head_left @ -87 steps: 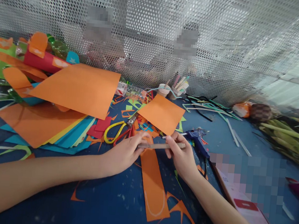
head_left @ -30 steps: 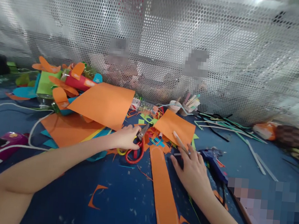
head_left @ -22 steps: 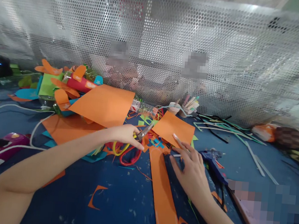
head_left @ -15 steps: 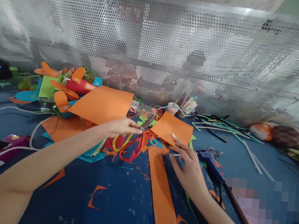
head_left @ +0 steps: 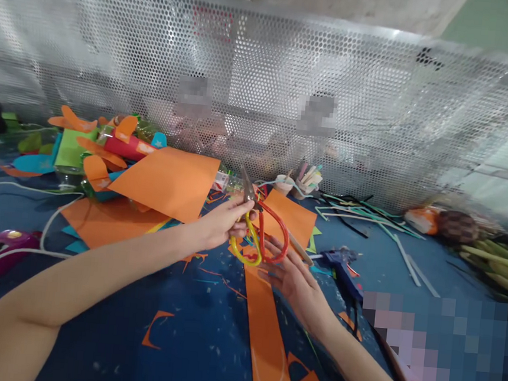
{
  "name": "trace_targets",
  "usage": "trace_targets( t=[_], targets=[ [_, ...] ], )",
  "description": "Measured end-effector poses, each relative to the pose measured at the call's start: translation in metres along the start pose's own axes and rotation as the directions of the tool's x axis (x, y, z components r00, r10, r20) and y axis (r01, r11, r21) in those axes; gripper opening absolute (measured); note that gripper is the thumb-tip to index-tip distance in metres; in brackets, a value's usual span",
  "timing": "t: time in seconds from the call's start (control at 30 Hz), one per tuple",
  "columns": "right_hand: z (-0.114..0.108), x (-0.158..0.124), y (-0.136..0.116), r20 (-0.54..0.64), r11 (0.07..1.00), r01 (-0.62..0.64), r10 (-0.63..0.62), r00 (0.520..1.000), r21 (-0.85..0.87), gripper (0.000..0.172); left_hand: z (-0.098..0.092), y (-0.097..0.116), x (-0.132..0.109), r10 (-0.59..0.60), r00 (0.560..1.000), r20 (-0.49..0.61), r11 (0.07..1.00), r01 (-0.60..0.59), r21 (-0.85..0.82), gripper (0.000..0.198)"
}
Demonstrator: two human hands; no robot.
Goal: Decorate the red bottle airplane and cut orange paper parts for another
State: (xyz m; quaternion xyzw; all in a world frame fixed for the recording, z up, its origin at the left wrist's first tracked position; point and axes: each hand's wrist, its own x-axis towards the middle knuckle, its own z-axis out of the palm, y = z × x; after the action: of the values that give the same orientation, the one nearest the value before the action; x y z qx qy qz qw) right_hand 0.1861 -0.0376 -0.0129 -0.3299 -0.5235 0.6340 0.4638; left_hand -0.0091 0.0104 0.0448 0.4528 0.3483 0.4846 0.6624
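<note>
My left hand (head_left: 229, 221) grips a pair of scissors (head_left: 277, 216) near the pivot, blades pointing up and away. One handle loop is yellow, the other red, and both face my right hand (head_left: 297, 283). That hand's fingers are stretched out, just below the red loop; whether they touch it I cannot tell. A thin stick-like thing (head_left: 301, 250) lies along the back of its fingers. Beneath both hands, a long orange paper strip (head_left: 266, 334) with a pale curved line at its near end lies on the blue table (head_left: 196, 339).
Orange sheets (head_left: 170, 177) lie at left, beside paper-and-bottle crafts (head_left: 77, 148). Behind stands a perforated metal screen (head_left: 265, 67). A blue glue gun (head_left: 342, 269) lies at right, near pale strips (head_left: 397, 253). Cups of sticks (head_left: 308, 183) stand at the back. A purple power strip (head_left: 3, 257) is at left.
My left hand has lifted the scissors from the scraps and turned them, blades up and handles rightward. My right hand has shifted left and lower, fingers opening toward the handles. The view shifted slightly.
</note>
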Motion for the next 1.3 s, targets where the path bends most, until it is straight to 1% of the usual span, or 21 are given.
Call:
trace_targets(
  t=[0.1,0.2,0.27,0.33,0.37,0.4,0.47,0.53,0.57,0.63,0.73,0.8,0.87,0.9,0.97,1.03,1.07,1.13,1.2,1.27,1.3],
  targets=[
    [0.004,-0.003,-0.001,0.071,0.994,0.001,0.007,0.997,-0.105,0.044,0.013,-0.004,0.002,-0.025,1.000,-0.008,0.994,0.024,-0.107,0.016],
    [0.004,-0.002,0.002,0.095,0.963,0.089,-0.067,0.993,-0.254,0.045,0.022,-0.006,0.002,-0.016,1.000,0.000,0.980,0.016,-0.198,0.016],
    [0.001,0.000,0.003,0.042,0.938,0.163,-0.158,0.987,-0.305,0.045,0.027,-0.008,0.002,-0.011,0.999,0.042,0.974,0.020,-0.225,0.016],
    [-0.001,0.003,0.001,-0.053,0.941,0.192,-0.215,0.975,-0.279,0.043,0.031,-0.011,0.001,-0.013,0.997,0.074,0.974,0.029,-0.223,0.014],
    [-0.003,0.004,-0.002,-0.087,0.958,0.178,-0.202,0.976,-0.225,0.043,0.032,-0.014,0.002,-0.017,0.996,0.082,0.977,0.034,-0.211,0.014],
    [-0.003,0.005,-0.005,-0.098,0.980,0.136,-0.151,0.984,-0.146,0.044,0.033,-0.017,0.002,-0.020,0.996,0.086,0.980,0.036,-0.195,0.013],
    [-0.004,0.004,-0.012,-0.021,1.000,-0.028,0.028,0.999,0.001,0.049,0.033,-0.025,0.004,-0.007,0.996,0.089,0.988,0.020,-0.152,0.013],
    [-0.003,0.002,-0.018,0.044,0.985,-0.159,0.157,0.987,0.065,0.048,0.032,-0.033,0.006,0.043,0.995,0.088,0.996,-0.036,-0.079,0.014],
    [-0.002,0.001,-0.019,0.060,0.979,-0.185,0.181,0.982,0.081,0.045,0.030,-0.036,0.008,0.083,0.993,0.083,0.996,-0.082,-0.018,0.014],
    [-0.001,0.000,-0.018,0.072,0.982,-0.161,0.154,0.985,0.100,0.039,0.028,-0.040,0.009,0.172,0.983,0.070,0.968,-0.181,0.171,0.019],
    [0.000,-0.002,-0.016,0.085,0.990,-0.111,0.103,0.991,0.083,0.035,0.026,-0.038,0.008,0.236,0.968,0.088,0.858,-0.250,0.448,0.029],
    [0.001,-0.004,-0.016,0.103,0.991,-0.112,0.105,0.989,0.067,0.035,0.024,-0.034,0.007,0.211,0.968,0.134,0.817,-0.250,0.519,0.032],
    [0.004,-0.006,-0.016,0.136,0.991,-0.122,0.114,0.984,0.054,0.034,0.020,-0.030,0.008,0.184,0.959,0.216,0.778,-0.276,0.564,0.032],
    [0.005,-0.007,-0.016,0.142,0.992,-0.114,0.107,0.984,0.044,0.033,0.017,-0.028,0.009,0.181,0.951,0.249,0.734,-0.299,0.609,0.033],
    [0.008,-0.007,-0.012,0.112,0.998,-0.067,0.065,0.992,0.019,0.029,0.009,-0.027,0.012,0.189,0.939,0.287,0.562,-0.343,0.753,0.037],
    [0.010,-0.004,-0.006,0.029,1.000,-0.002,0.002,1.000,0.005,0.023,-0.001,-0.029,0.013,0.189,0.938,0.290,0.343,-0.340,0.876,0.040],
    [0.009,-0.001,-0.003,-0.022,1.000,0.023,-0.023,0.999,0.019,0.023,-0.006,-0.031,0.012,0.184,0.939,0.291,0.277,-0.334,0.901,0.038],
    [0.007,0.004,0.001,-0.130,0.996,0.068,-0.060,0.990,0.057,0.026,-0.013,-0.038,0.010,0.184,0.934,0.305,0.183,-0.337,0.924,0.034],
    [0.004,0.010,0.003,-0.203,0.993,0.084,-0.065,0.977,0.082,0.031,-0.018,-0.044,0.006,0.186,0.928,0.324,0.067,-0.341,0.938,0.041],
    [0.001,0.013,0.002,-0.230,0.992,0.076,-0.051,0.972,0.102,0.041,-0.020,-0.049,0.003,0.177,0.923,0.343,-0.029,-0.343,0.939,0.049],
    [-0.001,0.014,0.002,-0.234,0.991,0.067,-0.039,0.972,0.115,0.046,-0.021,-0.050,0.001,0.170,0.919,0.355,-0.051,-0.351,0.935,0.048]
  ],
)
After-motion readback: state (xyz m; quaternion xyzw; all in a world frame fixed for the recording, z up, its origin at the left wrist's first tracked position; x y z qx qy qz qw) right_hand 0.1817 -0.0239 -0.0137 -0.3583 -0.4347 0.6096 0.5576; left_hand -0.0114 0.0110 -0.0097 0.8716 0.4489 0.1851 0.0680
